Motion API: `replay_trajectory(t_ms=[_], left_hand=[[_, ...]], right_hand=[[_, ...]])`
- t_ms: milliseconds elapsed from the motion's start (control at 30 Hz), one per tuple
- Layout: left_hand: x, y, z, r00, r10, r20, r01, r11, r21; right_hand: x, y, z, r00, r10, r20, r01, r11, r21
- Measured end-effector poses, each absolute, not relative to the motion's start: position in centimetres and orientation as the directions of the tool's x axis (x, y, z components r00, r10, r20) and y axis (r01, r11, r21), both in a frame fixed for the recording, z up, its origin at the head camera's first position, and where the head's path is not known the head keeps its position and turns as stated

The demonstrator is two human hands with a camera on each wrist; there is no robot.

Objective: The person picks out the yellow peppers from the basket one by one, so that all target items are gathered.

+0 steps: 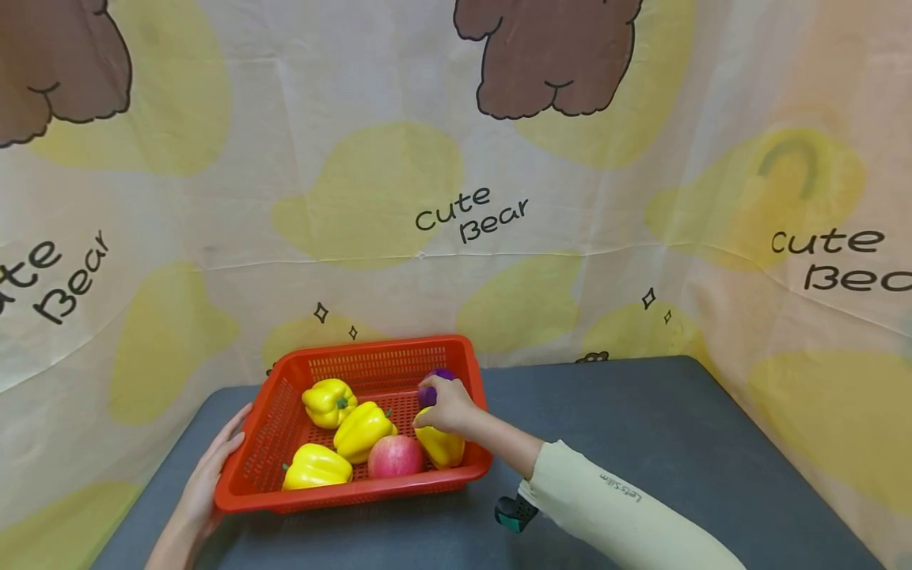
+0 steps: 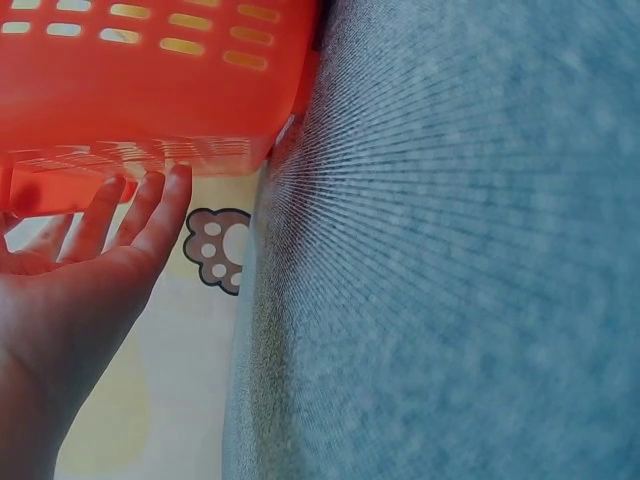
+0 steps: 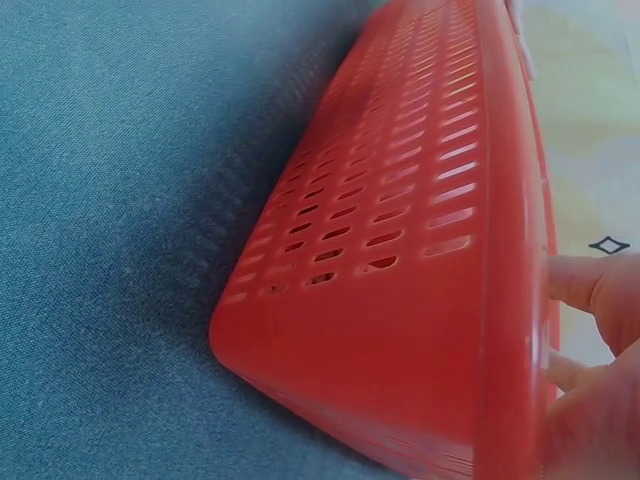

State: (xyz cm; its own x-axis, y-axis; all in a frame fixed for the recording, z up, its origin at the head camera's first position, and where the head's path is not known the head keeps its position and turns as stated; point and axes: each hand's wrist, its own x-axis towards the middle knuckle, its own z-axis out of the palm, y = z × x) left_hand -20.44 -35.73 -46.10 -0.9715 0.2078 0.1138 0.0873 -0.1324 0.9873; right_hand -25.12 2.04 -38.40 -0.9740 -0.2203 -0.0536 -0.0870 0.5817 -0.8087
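Observation:
A red plastic basket [image 1: 356, 492] holds several yellow bell peppers [image 1: 317, 466], a pink-red apple [image 1: 395, 457] and a rounded purple object [image 1: 428, 397] at its right side. My right hand [image 1: 449, 410] reaches in over the right rim, its thumb and forefinger curled about the purple object, which the hand partly covers. One bell pepper [image 1: 443, 448] lies just below that hand. On the basket's left, my left hand [image 1: 208, 473] rests against the outer wall with fingers extended. In the right wrist view, the basket rim hides what the right fingers [image 3: 575, 280] hold.
The basket stands on a grey-blue table [image 1: 606, 443]. Behind it hangs a printed cloth [image 1: 370, 198] with bears and lettering, which also runs along both sides. A dark device [image 1: 516, 513] is at the right wrist, by the pale sleeve [image 1: 613, 507].

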Motion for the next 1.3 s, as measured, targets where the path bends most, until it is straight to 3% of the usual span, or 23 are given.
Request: replay_trajectory(t_ms=[667,1300], left_hand=[[-20.43,-35.78,-46.17,-0.966,0.217,0.139,0.105,-0.161,0.981],[-20.43,-35.80,-46.05,-0.978,0.189,0.085,0.061,-0.131,0.990]], right_hand=[[-25.34,1.80,-38.97,-0.961,-0.224,-0.160,0.009,0.557,-0.830],[-25.02,1.89,-38.39,-0.976,-0.205,-0.074,-0.050,0.541,-0.840]])
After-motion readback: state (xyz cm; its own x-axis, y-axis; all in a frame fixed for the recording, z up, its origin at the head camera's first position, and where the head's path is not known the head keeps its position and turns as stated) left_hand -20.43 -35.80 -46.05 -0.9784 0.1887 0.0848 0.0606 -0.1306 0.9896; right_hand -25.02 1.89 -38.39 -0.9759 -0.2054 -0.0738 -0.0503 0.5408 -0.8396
